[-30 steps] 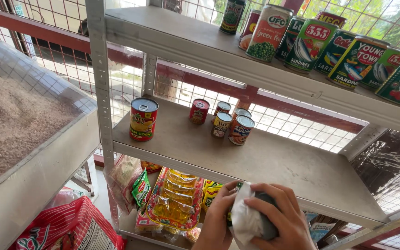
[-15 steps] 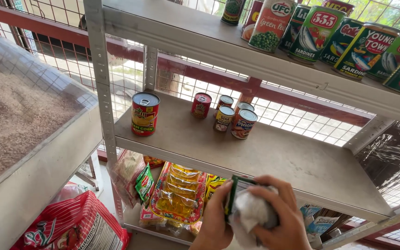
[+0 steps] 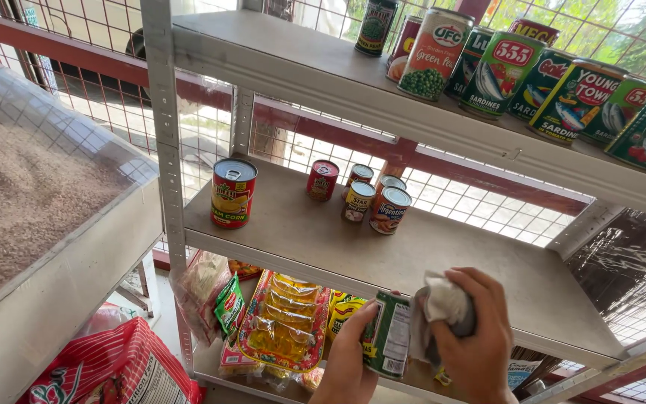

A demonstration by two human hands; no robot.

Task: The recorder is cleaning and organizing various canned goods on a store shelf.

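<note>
A: What have the hands got hold of?

B: The left hand (image 3: 349, 359) grips a green can (image 3: 389, 334) from the side, its fingers (image 3: 364, 318) curled round the label, so the can sits tilted just in front of the middle shelf's (image 3: 487, 277) front edge. The right hand (image 3: 476, 337) is closed round a crumpled white cloth (image 3: 437, 307), which it presses against the can's top end.

A: So both are closed?

B: Yes, each wraps its own thing. The right fingers (image 3: 480, 288) fold over the cloth from above, and the cloth bunches out between them and the can.

A: What lies beyond the fingertips?

B: Farther back on that same shelf, well apart from the hands, stands a cluster of small cans (image 3: 371, 198). A taller can with a yellow and red label (image 3: 233, 192) stands alone off to the left of them.

A: And under the hands?

B: Below the left fingers, on the lower shelf, lie packets of yellow snacks (image 3: 282, 329) in clear wrapping, with a few green sachets (image 3: 229, 303) beside them.

A: Above?

B: High over the knuckles a top shelf (image 3: 300, 60) carries a row of cans (image 3: 532, 75), mostly green, leaning back. Far to the left of the left hand is a bin of brownish grain (image 3: 16, 202), and under it a red sack (image 3: 114, 366).
</note>
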